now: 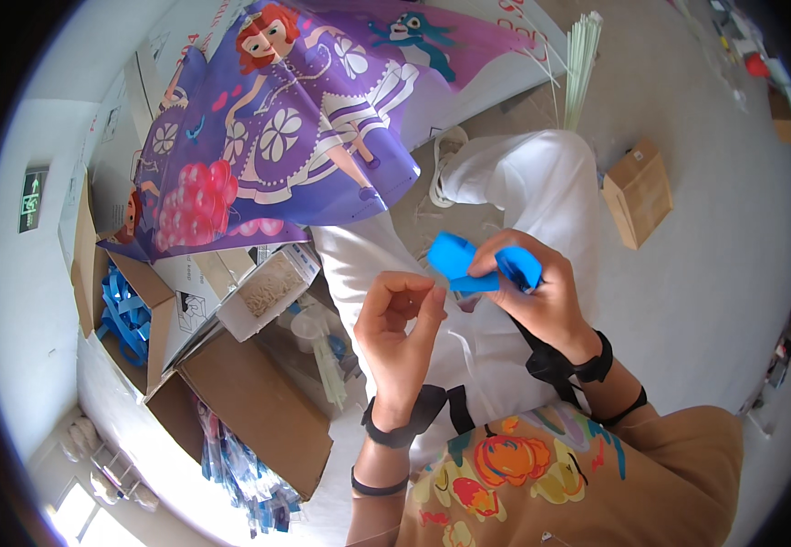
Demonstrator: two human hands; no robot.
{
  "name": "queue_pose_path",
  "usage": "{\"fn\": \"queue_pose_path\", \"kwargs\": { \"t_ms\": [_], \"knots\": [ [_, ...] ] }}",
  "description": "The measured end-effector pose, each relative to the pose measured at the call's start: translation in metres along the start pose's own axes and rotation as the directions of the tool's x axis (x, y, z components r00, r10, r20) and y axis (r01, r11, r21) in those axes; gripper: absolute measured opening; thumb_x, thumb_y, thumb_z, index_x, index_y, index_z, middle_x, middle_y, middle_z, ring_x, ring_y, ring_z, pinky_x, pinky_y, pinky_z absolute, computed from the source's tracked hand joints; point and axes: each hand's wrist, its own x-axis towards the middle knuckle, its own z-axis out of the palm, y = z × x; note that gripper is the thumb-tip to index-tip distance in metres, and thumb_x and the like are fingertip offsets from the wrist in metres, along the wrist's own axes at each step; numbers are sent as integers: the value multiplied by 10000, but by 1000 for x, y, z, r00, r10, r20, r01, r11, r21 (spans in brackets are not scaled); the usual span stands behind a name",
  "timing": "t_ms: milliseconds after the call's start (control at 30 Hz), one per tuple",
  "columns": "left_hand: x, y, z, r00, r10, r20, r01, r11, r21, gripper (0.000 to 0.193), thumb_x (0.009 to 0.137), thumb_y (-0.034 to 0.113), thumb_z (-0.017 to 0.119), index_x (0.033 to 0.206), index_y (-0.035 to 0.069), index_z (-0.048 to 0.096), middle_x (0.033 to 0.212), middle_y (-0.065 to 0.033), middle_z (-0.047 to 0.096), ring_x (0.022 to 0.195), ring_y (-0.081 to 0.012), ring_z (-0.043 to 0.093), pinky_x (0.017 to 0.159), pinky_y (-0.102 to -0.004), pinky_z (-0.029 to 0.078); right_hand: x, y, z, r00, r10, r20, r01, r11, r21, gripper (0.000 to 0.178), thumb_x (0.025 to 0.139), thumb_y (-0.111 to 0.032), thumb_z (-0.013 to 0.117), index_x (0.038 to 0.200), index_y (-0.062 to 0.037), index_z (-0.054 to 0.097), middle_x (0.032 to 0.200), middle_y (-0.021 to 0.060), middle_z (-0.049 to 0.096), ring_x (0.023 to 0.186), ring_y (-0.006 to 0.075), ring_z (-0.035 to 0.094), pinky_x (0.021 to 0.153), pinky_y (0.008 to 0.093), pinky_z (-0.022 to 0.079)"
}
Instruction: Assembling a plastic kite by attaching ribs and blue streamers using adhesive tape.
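Above my lap, my right hand [541, 296] grips a bright blue strip [450, 258], folded over and looped between thumb and fingers. The strip looks like thin ribbon or plastic. Close to its left end, my left hand [400, 328] is closed, with thumb and forefinger tips pinched together; whatever lies between them is too small to make out. Ahead and to the left, a purple sheet [322, 118] printed with a cartoon figure, like a kite sail, is spread over cartons and partly hangs over my left leg.
On the left, an open carton [160, 296] holds blue strips [124, 314]; beside it is a small box [242, 319] of pale little pieces. Nearer stands a carton [258, 410] with plastic-wrapped packets [249, 479]. White sticks [581, 68] and a brown box [638, 196] are ahead right.
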Motion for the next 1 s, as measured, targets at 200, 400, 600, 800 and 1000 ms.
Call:
{"fn": "queue_pose_path", "kwargs": {
  "t_ms": [200,400,600,800,1000],
  "knots": [
    [-7,-1,-1,981,-73,178,124,949,-291,221,861,17,732,1049,-36,629,944,-98,701,828,-158,694,647,-233,539,5,-5,5,939,-337,64,339,881,-330,272,737,34,731,975,-96,720,931,56,650,776,234,679,629,306,542],
    [-8,-7,2,993,-46,108,79,942,-325,212,867,8,720,1051,-36,625,919,-116,709,844,-171,701,633,-247,553,0,-4,7,923,-377,82,379,849,-368,340,710,-54,790,1038,-110,725,935,38,650,736,198,676,588,290,534],
    [-6,-10,0,986,-100,132,145,908,-394,188,872,-17,700,1044,-36,628,905,-121,711,829,-179,702,614,-261,563,-3,-1,6,896,-427,121,429,764,-482,426,686,-103,806,1101,-119,711,955,30,649,708,164,678,574,278,523],
    [-3,-18,-3,988,-80,133,129,900,-417,192,883,18,703,1057,-27,636,904,-125,711,810,-194,704,597,-276,567,0,3,7,938,-333,95,345,875,-339,428,720,-10,744,1137,-102,714,967,42,655,736,198,677,621,289,544],
    [3,-23,-10,988,-77,131,124,906,-404,204,870,45,722,1045,-19,639,901,-124,710,789,-193,706,599,-274,567,7,-2,8,962,-236,138,265,930,-256,442,728,44,698,1148,-91,711,972,59,658,793,215,669,655,305,547]
  ]
}}
